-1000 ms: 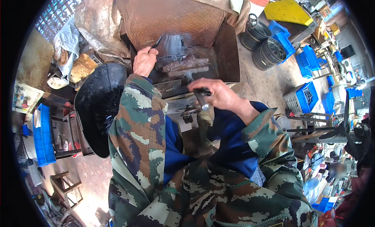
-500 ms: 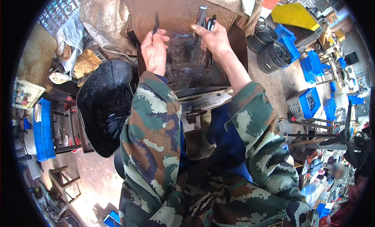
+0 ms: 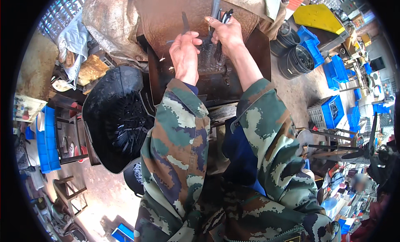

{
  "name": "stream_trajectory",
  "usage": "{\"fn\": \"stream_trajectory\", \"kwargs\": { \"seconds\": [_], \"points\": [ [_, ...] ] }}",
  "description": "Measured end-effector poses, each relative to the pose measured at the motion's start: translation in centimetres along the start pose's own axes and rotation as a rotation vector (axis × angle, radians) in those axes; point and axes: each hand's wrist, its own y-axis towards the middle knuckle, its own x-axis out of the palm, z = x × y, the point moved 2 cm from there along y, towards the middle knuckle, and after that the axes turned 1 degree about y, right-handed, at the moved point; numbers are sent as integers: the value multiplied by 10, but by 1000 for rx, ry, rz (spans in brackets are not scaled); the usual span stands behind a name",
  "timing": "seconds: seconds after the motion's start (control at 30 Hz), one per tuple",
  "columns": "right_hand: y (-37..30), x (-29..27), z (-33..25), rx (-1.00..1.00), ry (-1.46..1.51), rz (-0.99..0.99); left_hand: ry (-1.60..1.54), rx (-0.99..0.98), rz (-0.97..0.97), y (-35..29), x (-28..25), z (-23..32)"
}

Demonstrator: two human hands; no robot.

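My left hand [image 3: 186, 54] is closed, its fingers pinching a thin dark strip [image 3: 185, 22] that sticks up past the fingertips. My right hand [image 3: 230, 36] wraps round a small bundle of dark strips [image 3: 227, 15], whose ends show above and below the fist. Beside its thumb stands a grey metal rod [image 3: 215, 7]; whether the thumb presses on it I cannot tell. Both hands are over a dark, wet-looking metal tray [image 3: 258, 63] with a brown sheet [image 3: 166, 13] behind it. A black bin [image 3: 112, 84] with many dark strips inside sits to the left.
Black buckets [image 3: 296, 61] and blue crates [image 3: 329, 113] stand on the right, beyond them a yellow panel [image 3: 318, 19]. Sacking [image 3: 110, 23] hangs at the back left. A blue crate [image 3: 49, 138] and a small stool [image 3: 70, 194] are further left.
My left hand has moved right, closer to the right hand and the rod, still pinching a strip. The right hand keeps its bundle. The whole view has shifted slightly.
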Motion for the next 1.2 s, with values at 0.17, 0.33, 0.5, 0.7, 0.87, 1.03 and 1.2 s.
{"fn": "stream_trajectory", "kwargs": {
  "seconds": [0.17, 0.33, 0.5, 0.7, 0.87, 1.03, 1.2],
  "points": [
    [-14, -5, -9, 35, 221, 115, 55, 1, 28, 1, 0, -7],
    [-28, -12, -19, 104, 663, 93, 2, -42, 17, 1, 8, -15],
    [-56, -3, -23, 75, 619, 140, -546, -317, -79, -18, 32, -9],
    [-72, 27, -34, -83, 558, 100, -1118, -411, -240, -7, 29, -1],
    [-85, 15, -32, -201, 423, 7, -939, -479, -128, -24, 45, 1],
    [-109, -9, -55, -85, 356, 41, -664, -280, -315, -29, 53, -5],
    [-147, -61, -63, 127, -62, -110, -377, -99, -464, -54, 59, 17]
  ]
}}
